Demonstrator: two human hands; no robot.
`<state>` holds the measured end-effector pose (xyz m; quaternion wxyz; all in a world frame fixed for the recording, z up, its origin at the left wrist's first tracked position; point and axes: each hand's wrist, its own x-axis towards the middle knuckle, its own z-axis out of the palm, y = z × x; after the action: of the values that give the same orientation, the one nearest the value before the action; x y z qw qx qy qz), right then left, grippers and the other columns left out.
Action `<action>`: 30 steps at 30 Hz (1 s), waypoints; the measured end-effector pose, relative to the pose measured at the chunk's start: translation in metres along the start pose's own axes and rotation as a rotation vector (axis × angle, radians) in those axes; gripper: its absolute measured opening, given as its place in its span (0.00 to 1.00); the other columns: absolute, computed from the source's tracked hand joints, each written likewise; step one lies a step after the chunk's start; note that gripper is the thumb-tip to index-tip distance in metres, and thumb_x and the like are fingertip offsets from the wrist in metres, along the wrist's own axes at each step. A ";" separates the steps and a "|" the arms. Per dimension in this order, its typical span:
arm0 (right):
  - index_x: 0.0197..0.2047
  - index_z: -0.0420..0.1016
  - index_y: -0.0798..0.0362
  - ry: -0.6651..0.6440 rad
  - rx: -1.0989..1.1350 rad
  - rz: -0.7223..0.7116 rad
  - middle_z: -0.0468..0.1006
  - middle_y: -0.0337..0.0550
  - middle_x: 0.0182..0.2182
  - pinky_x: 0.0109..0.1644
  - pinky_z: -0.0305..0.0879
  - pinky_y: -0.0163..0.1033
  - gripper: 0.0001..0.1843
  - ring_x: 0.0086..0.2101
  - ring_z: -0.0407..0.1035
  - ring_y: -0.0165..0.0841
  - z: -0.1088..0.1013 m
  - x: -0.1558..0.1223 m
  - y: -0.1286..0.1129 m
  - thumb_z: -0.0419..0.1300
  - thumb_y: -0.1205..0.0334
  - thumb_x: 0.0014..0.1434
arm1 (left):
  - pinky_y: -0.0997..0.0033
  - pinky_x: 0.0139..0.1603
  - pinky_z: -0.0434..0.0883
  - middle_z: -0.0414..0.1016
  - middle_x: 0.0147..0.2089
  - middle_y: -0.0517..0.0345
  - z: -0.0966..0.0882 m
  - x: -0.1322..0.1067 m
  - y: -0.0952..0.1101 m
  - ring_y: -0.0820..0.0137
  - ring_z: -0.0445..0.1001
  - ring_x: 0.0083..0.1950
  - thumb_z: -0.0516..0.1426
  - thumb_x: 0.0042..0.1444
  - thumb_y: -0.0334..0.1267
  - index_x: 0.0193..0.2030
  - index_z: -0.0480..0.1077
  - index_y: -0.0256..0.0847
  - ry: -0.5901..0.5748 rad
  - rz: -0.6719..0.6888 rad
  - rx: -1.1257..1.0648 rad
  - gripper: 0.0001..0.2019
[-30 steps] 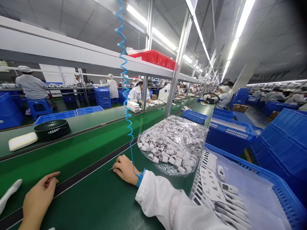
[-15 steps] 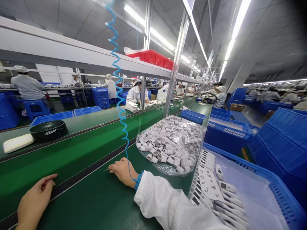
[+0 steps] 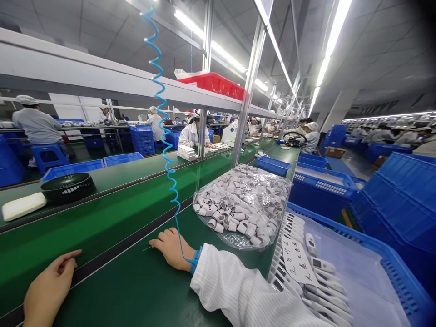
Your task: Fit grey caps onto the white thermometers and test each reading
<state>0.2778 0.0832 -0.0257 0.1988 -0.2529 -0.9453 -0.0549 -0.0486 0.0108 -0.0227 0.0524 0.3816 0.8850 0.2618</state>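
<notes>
My right hand [image 3: 173, 249] is low over the dark green bench top [image 3: 122, 286], fingers curled, a blue coiled-cord wrist strap [image 3: 195, 261] round its wrist. A very thin, wire-like piece [image 3: 147, 248] sticks out from its fingertips; its exact kind is too small to tell. At the lower left, my left hand [image 3: 51, 288] hovers by the dark belt edge, its index finger stretched out and the thumb a little apart, nothing visible in it. Beyond my right hand lies a clear plastic bag [image 3: 243, 204] of small light-grey plastic caps.
On my right, a blue crate [image 3: 391, 268] holds white thermometer-like devices [image 3: 327, 286] under a handwritten paper [image 3: 298, 263]. Across the green conveyor belt [image 3: 112, 204] are a black round grille [image 3: 68, 186] and a white case [image 3: 23, 206]. A blue coiled cord [image 3: 163, 113] hangs down. Co-workers sit farther off.
My right hand has shifted slightly left and toward me, the thin piece moving along with it. The hanging coiled cord has swung left. My left hand has barely moved.
</notes>
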 end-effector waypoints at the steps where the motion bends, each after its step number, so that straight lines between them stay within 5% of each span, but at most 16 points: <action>1: 0.59 0.72 0.53 0.004 -0.005 -0.025 0.80 0.44 0.41 0.51 0.61 0.41 0.19 0.40 0.69 0.36 -0.001 0.000 0.000 0.49 0.73 0.71 | 0.72 0.21 0.69 0.80 0.24 0.66 -0.002 -0.001 0.002 0.66 0.77 0.23 0.46 0.65 0.44 0.45 0.78 0.51 -0.047 -0.019 -0.015 0.17; 8: 0.50 0.75 0.52 0.069 -0.038 -0.104 0.81 0.43 0.39 0.60 0.59 0.44 0.13 0.43 0.69 0.35 -0.001 0.002 0.004 0.51 0.72 0.72 | 0.68 0.23 0.66 0.78 0.28 0.60 -0.016 -0.020 0.019 0.59 0.76 0.29 0.45 0.66 0.44 0.56 0.74 0.48 -0.169 -0.095 -0.060 0.21; 17: 0.44 0.75 0.54 0.172 -0.051 -0.097 0.77 0.40 0.30 0.49 0.62 0.41 0.11 0.33 0.67 0.33 -0.001 0.002 0.001 0.51 0.69 0.73 | 0.68 0.28 0.66 0.82 0.41 0.55 -0.026 -0.026 0.031 0.61 0.76 0.32 0.45 0.67 0.41 0.60 0.73 0.44 -0.196 -0.096 -0.069 0.22; 21: 0.46 0.76 0.53 0.205 -0.059 -0.104 0.80 0.44 0.38 0.59 0.60 0.44 0.12 0.43 0.71 0.35 -0.001 0.003 0.002 0.51 0.71 0.72 | 0.67 0.27 0.66 0.81 0.44 0.54 -0.027 -0.027 0.032 0.62 0.75 0.30 0.44 0.68 0.41 0.60 0.72 0.43 -0.206 -0.088 -0.073 0.21; 30: 0.45 0.76 0.53 0.211 -0.094 -0.109 0.78 0.42 0.37 0.69 0.55 0.49 0.15 0.41 0.70 0.35 -0.001 0.001 0.001 0.50 0.75 0.70 | 0.71 0.26 0.65 0.78 0.42 0.56 -0.028 -0.030 0.032 0.72 0.69 0.27 0.48 0.72 0.39 0.59 0.71 0.40 -0.194 -0.071 -0.092 0.16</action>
<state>0.2779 0.0840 -0.0246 0.2818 -0.2031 -0.9278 -0.1361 -0.0149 -0.0042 0.0140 0.1646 0.3710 0.8757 0.2617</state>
